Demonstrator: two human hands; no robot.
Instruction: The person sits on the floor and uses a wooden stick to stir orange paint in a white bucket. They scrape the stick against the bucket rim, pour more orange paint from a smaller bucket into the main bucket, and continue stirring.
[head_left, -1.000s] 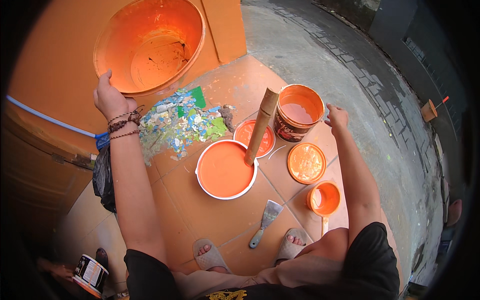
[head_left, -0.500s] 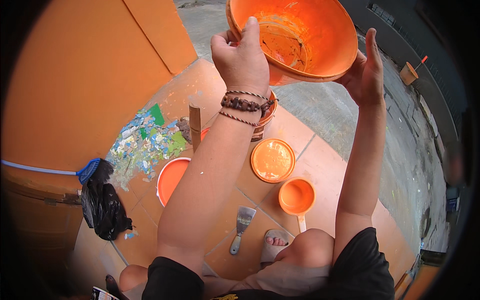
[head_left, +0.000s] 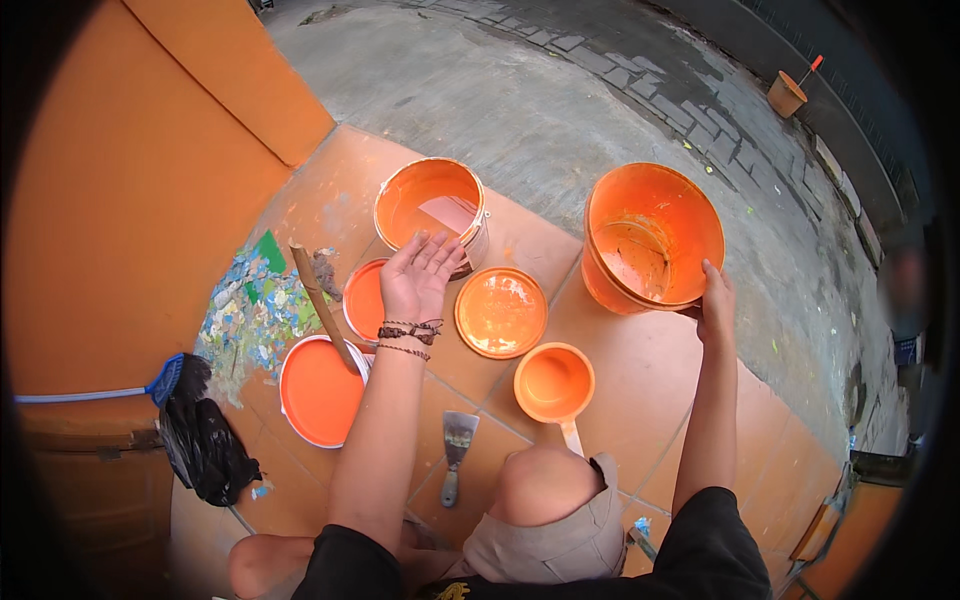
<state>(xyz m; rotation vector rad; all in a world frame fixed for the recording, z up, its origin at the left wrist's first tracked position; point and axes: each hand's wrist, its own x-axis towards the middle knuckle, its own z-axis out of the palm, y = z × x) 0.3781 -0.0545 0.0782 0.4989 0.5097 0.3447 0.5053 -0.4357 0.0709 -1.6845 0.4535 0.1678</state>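
Observation:
My right hand [head_left: 715,305] grips the near right rim of a large orange bucket [head_left: 606,262], which is tilted toward me at the right edge of the tiles. Streaks of paint coat its inside. My left hand [head_left: 418,278] is open, palm up, with nothing in it. Just beyond it stands a paint pail [head_left: 478,243] holding orange paint. An orange-smeared lid [head_left: 501,312] lies to the right of that hand. Nearer to me are an orange dipper [head_left: 556,383] with a pale handle and a paint tub [head_left: 322,392] filled with orange-red paint, a wooden stick [head_left: 318,290] leaning in it.
A scraper [head_left: 457,455] lies on the tiles before my knees. At left are paint flakes [head_left: 245,315], a black plastic bag [head_left: 208,450] and a blue-headed broom [head_left: 165,380] by the orange wall [head_left: 150,200]. Another small bucket [head_left: 786,95] stands far right on the concrete.
The large bucket has come down from high in front of me to the right. My left hand has let go of it and moved down and left, while my right hand keeps hold.

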